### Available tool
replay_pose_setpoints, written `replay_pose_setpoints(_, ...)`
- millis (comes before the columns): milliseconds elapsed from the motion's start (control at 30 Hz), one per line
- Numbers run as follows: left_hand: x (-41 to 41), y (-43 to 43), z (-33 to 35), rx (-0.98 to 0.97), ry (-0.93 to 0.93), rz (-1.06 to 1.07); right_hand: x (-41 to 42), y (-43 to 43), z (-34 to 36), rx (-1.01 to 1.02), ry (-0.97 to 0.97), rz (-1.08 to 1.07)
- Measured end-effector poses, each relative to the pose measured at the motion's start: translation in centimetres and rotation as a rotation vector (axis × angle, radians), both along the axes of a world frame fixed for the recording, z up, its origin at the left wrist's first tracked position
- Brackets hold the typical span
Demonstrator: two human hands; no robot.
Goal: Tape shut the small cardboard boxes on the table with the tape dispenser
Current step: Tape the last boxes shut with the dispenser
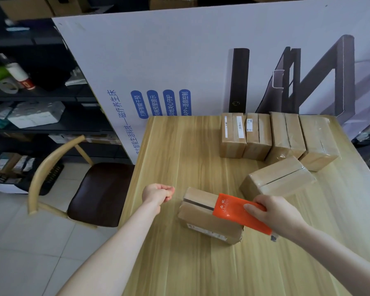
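Head view: right hand (275,215) grips tape dispenser (233,210).

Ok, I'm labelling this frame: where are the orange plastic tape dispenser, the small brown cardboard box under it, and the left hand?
Orange plastic tape dispenser (233,208): head view, flat orange side.
Small brown cardboard box (198,217): head view, near top flap.
Left hand (158,194): head view, back of hand.

- small cardboard boxes (232,135): six on the table (179,154)
- of those, four side by side at far edge, one angled box (278,178) nearer, one nearest box (201,221)
- tape dispenser (237,210): one, orange
- hands: two, left hand (158,194) and right hand (273,212)
- chair (98,193): one
- printed white board (158,60): one
- blue labels (152,104) on it: four
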State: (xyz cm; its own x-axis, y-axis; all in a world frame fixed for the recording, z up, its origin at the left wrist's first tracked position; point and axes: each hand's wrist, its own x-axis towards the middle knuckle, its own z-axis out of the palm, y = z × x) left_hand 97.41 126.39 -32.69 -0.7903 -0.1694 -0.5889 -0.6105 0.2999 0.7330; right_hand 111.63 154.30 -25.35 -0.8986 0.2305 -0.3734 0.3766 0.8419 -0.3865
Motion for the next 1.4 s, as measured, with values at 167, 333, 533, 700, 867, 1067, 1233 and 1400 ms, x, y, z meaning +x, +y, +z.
replay_pose_setpoints(167, -0.1, 0.0, -1.3, -0.023, -0.034, -0.003, -1.8, -0.5, -0.8, 0.096, -0.062, 0.053)
replay_pose_setpoints(333, 0.2, 0.0, -3.0, -0.031, -0.082, 0.021, -2.7, -1.2, -1.9, 0.148, -0.108, 0.066)
replay_pose_setpoints(533, 0.4, 0.8, -4.7, 0.000, -0.116, 0.035, -3.8, -1.3, -2.3, 0.217, -0.136, 0.097)
replay_pose_setpoints(700, 1.0, 2.3, -5.7, -0.097, -0.137, -0.083, -4.1, -1.4, -2.5, 0.245, -0.145, 0.106)
replay_pose_setpoints(867, 0.6, 2.7, -5.6, -0.242, -0.130, -0.289, -4.0, -1.8, -2.5, 0.259, -0.138, 0.103)
replay_pose_setpoints(1067, 0.3, 3.0, -5.7, -0.414, -0.177, -0.443, -3.7, -1.8, -2.6, 0.246, -0.126, 0.087)
replay_pose_setpoints(1233, 1.3, 4.1, -4.3, -0.488, 0.431, -0.397, -3.3, -1.6, -2.8, 0.223, -0.116, 0.072)
replay_pose_setpoints(1400, 3.7, 8.3, -4.9, -0.553, 0.616, -0.759, -2.4, -1.4, -2.9, 0.168, -0.113, 0.045)
